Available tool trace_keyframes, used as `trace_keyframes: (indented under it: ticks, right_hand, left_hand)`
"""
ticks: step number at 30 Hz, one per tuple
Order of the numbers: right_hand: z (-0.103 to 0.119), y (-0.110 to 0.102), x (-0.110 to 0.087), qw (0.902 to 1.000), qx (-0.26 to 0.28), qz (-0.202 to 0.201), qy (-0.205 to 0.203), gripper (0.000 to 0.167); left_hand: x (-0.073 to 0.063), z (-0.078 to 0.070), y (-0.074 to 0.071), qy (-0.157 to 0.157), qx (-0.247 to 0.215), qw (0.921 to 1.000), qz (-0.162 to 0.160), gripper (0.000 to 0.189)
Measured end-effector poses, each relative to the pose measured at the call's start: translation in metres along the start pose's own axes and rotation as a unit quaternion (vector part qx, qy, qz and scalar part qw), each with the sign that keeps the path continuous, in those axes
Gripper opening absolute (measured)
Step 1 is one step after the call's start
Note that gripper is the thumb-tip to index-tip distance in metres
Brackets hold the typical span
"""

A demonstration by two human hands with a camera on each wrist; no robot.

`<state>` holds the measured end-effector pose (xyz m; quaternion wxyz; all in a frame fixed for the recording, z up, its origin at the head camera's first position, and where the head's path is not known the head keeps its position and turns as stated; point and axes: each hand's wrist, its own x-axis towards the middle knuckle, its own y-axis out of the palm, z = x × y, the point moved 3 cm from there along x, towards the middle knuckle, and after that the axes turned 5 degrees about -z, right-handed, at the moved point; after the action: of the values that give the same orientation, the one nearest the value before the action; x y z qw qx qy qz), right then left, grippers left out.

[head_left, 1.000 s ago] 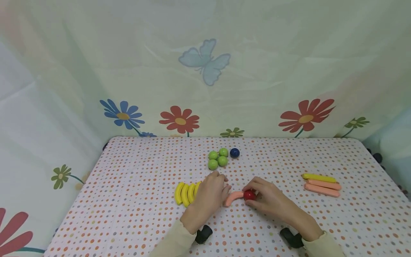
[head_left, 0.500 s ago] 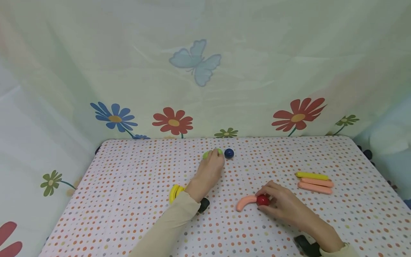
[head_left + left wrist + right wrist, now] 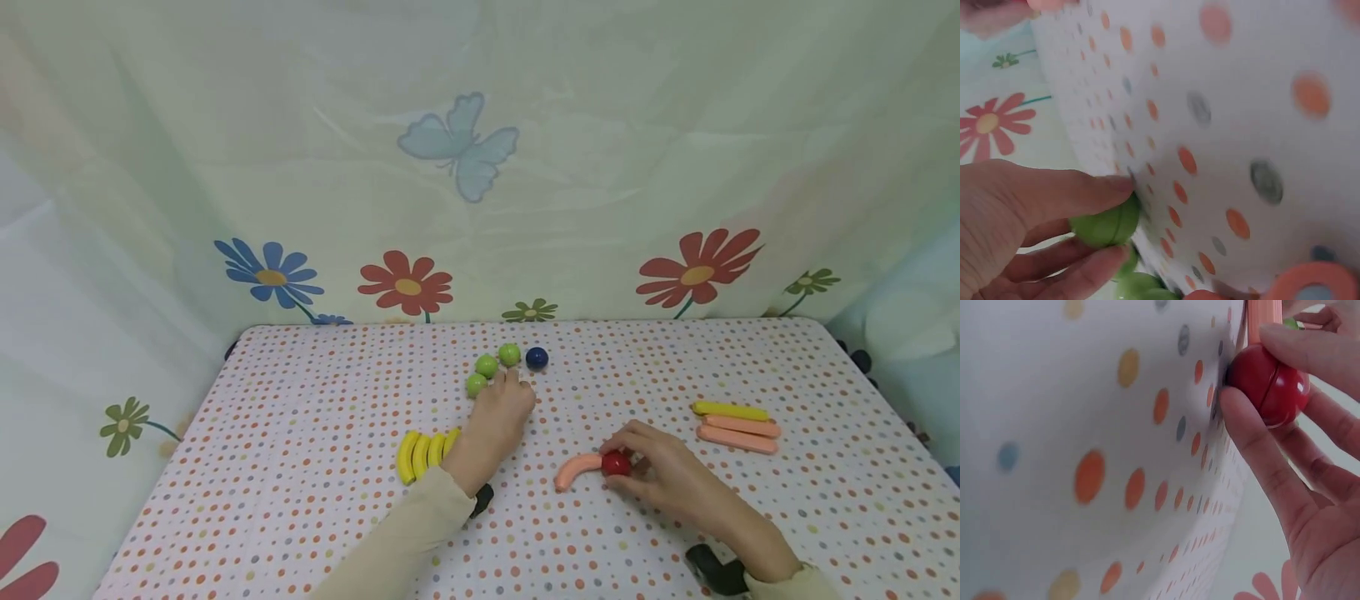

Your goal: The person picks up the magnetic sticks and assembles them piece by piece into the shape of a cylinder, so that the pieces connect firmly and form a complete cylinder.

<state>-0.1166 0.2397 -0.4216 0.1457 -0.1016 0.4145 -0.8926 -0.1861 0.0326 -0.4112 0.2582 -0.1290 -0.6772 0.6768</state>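
Note:
My left hand [image 3: 498, 421] reaches over the table and pinches a green ball [image 3: 1107, 222] between thumb and fingers, seen in the left wrist view. Several other green balls [image 3: 487, 366] lie just beyond its fingertips, beside a dark blue ball [image 3: 537, 358]. A glossy red ball [image 3: 616, 463] with a seam sits low at the table in my right hand [image 3: 667, 475], thumb and fingers curled round it. Against the red ball's left side is the end of a curved salmon-pink piece [image 3: 576, 471], which bends down toward the near edge.
Several curved yellow pieces [image 3: 420, 455] stand in a row left of my left wrist, partly hidden by it. At right lie a straight yellow stick [image 3: 731, 410] and two pink sticks [image 3: 738, 438]. A printed curtain [image 3: 585, 208] hangs behind the dotted table [image 3: 300, 433].
My left hand has gone from beside the curved yellow pieces forward to the green balls, then drawn back a little with one. The red ball and pink piece have shifted right with my right hand.

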Motion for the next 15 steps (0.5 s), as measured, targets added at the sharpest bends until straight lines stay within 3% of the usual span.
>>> trace_keyframes:
  ticks: [3,5,10,15]
  right_hand:
    - [0.002,0.002,0.004,0.9998,-0.007,-0.014,0.012,0.03]
    - [0.002,0.003,0.006,0.9995,-0.008,-0.018,0.025,0.031]
    - [0.004,0.006,0.012,0.9988,-0.012,-0.027,0.039,0.037]
    - [0.008,0.01,0.017,0.9976,-0.02,-0.053,0.042,0.038]
  left_hand:
    - [-0.012,-0.002,-0.001,-0.002,-0.026,0.9997,0.006,0.004]
    - [-0.021,-0.002,-0.003,-0.006,-0.066,0.9977,0.015,0.003]
    - [-0.046,0.001,-0.009,-0.012,-0.164,0.9861,0.026,0.01]
    - [-0.059,0.003,-0.01,-0.018,-0.189,0.9816,0.023,0.021]
